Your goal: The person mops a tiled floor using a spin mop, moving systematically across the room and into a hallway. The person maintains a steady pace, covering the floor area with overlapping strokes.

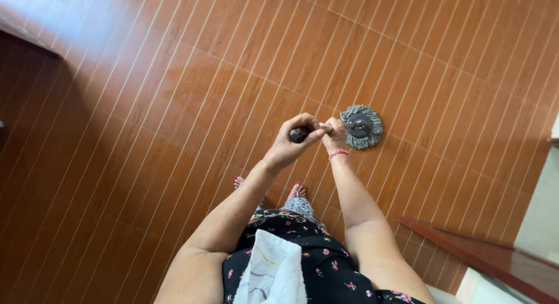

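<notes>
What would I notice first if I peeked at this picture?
The round grey mop head on the reddish striped floor, right of centre. Both hands grip its handle just beside it: the left hand near the dark top end, the right hand closer to the mop head.

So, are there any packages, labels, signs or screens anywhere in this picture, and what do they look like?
None in view. There is only a wood-look tiled floor, the two hands (left hand, right hand) gripping a mop handle, its round grey mop head on the floor, and a white cloth at the person's waist.
</notes>
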